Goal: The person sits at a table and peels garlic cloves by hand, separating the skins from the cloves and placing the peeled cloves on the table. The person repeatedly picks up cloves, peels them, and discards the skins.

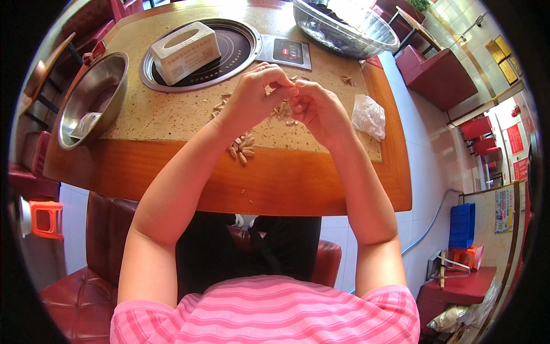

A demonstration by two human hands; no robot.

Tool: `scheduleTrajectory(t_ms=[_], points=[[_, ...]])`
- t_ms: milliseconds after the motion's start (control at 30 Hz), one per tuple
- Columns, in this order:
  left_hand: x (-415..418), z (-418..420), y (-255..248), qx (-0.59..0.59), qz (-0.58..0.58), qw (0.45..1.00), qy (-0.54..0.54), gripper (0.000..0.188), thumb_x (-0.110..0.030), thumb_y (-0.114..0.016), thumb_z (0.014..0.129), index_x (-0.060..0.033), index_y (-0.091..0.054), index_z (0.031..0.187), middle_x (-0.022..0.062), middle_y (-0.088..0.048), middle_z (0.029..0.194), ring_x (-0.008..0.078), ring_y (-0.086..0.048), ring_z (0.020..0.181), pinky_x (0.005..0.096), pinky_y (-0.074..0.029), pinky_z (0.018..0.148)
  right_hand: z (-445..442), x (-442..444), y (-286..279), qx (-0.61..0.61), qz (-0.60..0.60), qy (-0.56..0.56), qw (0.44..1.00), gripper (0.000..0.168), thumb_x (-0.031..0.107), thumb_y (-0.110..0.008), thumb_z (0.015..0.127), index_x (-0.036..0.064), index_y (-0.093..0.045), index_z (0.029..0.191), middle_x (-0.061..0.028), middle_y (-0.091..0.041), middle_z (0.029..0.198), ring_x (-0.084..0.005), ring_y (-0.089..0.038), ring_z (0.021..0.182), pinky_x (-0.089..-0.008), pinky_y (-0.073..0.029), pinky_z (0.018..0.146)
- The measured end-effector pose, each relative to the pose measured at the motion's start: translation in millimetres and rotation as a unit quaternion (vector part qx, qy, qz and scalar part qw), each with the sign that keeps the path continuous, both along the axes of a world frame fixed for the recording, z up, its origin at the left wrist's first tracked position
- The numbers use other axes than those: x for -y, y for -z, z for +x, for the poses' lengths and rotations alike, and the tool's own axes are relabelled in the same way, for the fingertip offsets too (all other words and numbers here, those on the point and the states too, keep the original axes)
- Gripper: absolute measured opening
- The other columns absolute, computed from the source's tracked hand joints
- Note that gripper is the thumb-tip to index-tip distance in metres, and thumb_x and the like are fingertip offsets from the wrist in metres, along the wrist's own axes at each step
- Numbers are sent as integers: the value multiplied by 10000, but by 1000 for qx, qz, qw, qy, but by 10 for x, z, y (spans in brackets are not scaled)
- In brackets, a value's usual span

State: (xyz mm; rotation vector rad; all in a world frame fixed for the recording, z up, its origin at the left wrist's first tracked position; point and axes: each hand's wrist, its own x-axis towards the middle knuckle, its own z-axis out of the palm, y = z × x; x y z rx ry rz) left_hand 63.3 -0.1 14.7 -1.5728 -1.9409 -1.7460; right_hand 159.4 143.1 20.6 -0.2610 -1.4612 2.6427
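My left hand [263, 88] and my right hand [316, 101] meet above the stone tabletop, thumbs and forefingers pinched together at the fingertips. Whatever lies between the fingertips is too small and covered to make out. Beneath and between the hands lie scattered sunflower seeds or their shells [282, 112], partly hidden by the fingers. A small heap of striped sunflower seeds [242, 147] rests by my left forearm, at the border of the stone and the wooden edge. To the right of my right hand sits a crumpled white plastic bag or tissue [368, 117].
A tissue box [185, 53] stands on the round black cooker plate [232, 51], beside a control panel [285, 52]. A tilted steel bowl [116, 81] is at the left; a large clear bowl [365, 43] with dark contents is at the far right. The wooden table edge [279, 185] lies nearest me.
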Motion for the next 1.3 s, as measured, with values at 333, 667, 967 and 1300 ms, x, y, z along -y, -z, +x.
scheduleTrajectory(t_ms=[333,667,967,1300], points=[[26,-182,76,185,-49,979,66,203,-222,-631,893,-25,-675,910,-1,-642,840,79,-555,792,233,-451,715,19,124,-21,-99,415,189,884,123,79,-638,840,16,-674,940,-69,-651,810,-119,-587,675,-244,-498,631],[67,-237,77,250,-106,953,135,344,-355,-631,885,-16,-669,935,14,-645,839,75,-554,799,238,-441,740,-17,109,-45,-182,547,199,792,100,19,-678,785,23,-676,885,-50,-629,850,-117,-595,725,-240,-491,648],[86,-220,23,143,-203,969,11,281,-284,-658,870,-6,-663,832,6,-606,714,82,-507,662,260,-420,614,37,78,-110,-149,453,191,858,54,19,-662,801,14,-643,852,-19,-613,810,-76,-546,682,-213,-450,605],[427,-378,-305,30,-407,890,-204,259,-312,-680,808,-83,-681,929,62,-695,909,184,-652,858,337,-448,868,748,777,-912,-389,300,-5,871,111,65,-675,787,49,-582,729,-75,-544,735,-147,-501,632,-266,-397,543]])
